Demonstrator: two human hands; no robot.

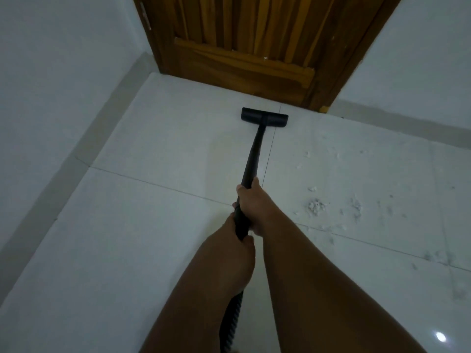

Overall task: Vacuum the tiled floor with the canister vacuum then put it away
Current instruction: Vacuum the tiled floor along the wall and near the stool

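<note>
A black vacuum wand [252, 159] runs from my hands down to a flat black floor head [264, 120] that rests on the white tiled floor [158, 225], just in front of a wooden door. My right hand [252, 202] grips the wand higher up. Just behind it, my left hand [239, 233] is closed around the wand's lower grip. A ribbed black hose [230, 324] trails back under my left forearm. The canister itself is out of view.
The wooden door [254, 47] and its frame stand at the top centre. White walls with a grey skirting [84, 143] run along the left and right. White dust and crumbs [316, 206] lie scattered on the tiles right of the wand.
</note>
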